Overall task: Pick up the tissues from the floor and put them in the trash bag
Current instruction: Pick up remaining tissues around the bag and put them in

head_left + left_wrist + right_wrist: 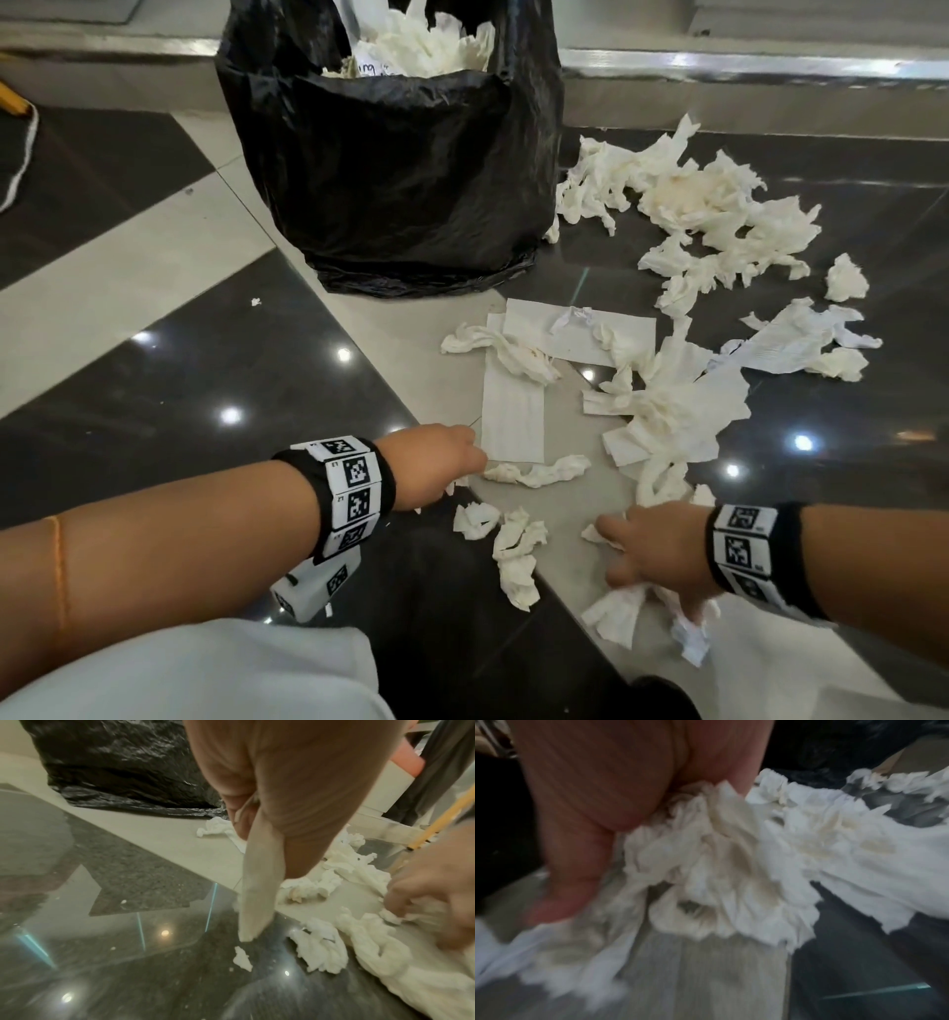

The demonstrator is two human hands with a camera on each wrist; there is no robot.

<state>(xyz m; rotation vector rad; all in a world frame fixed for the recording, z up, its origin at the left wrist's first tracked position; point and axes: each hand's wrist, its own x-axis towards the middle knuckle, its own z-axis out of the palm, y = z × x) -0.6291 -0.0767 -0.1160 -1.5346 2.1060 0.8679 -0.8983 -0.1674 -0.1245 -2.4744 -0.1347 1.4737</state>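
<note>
Left hand (436,465) pinching flat tissue (513,416); right hand (652,555) clutching crumpled wad (706,862). Bag (390,169) far, half-filled.

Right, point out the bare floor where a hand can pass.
Free: the dark glossy tile left of the black plastic trash bag, beyond the left hand. Crowded: crumpled white tissues from the bag's right side down to the right hand, which grips a wad.
</note>
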